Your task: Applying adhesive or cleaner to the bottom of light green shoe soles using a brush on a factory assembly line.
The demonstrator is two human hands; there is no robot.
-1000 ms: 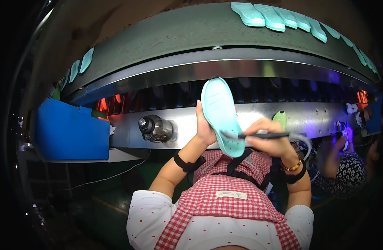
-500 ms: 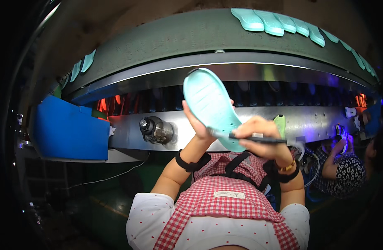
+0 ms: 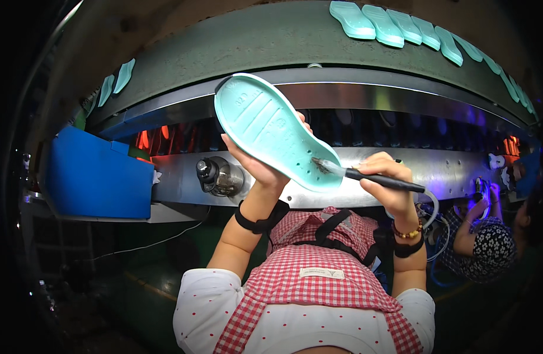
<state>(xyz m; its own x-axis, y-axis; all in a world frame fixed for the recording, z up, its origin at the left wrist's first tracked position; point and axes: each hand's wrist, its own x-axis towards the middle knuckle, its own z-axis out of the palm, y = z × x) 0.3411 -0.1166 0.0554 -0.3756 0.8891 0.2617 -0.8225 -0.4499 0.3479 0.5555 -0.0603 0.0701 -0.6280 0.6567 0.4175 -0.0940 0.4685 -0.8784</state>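
In my left hand [image 3: 257,164] is a turquoise shoe sole [image 3: 265,127], its fingers wrapped round the underside and edge. The sole is tilted, showing raised ribs and small holes, with a dark piece at its far heel end. My right hand [image 3: 391,180] pinches a black-handled brush [image 3: 372,177] like a pen; a clear hose runs from the handle's rear end. The bristles meet the sole near the holes at its toe end. Fingertips of my left hand show beyond the sole's far edge; the palm is hidden.
A metal bench [image 3: 425,171] lies beyond my hands, holding a dark glass bottle [image 3: 218,176]. Behind it, a green-grey conveyor belt [image 3: 224,59] carries several turquoise soles [image 3: 380,26]. A blue box-like cover [image 3: 100,174] stands left. At right, a co-worker [image 3: 490,242] handles something pale.
My left hand has moved the sole up and left and tilted it further. The brush has gone slightly up, its bristles now more plainly against the sole.
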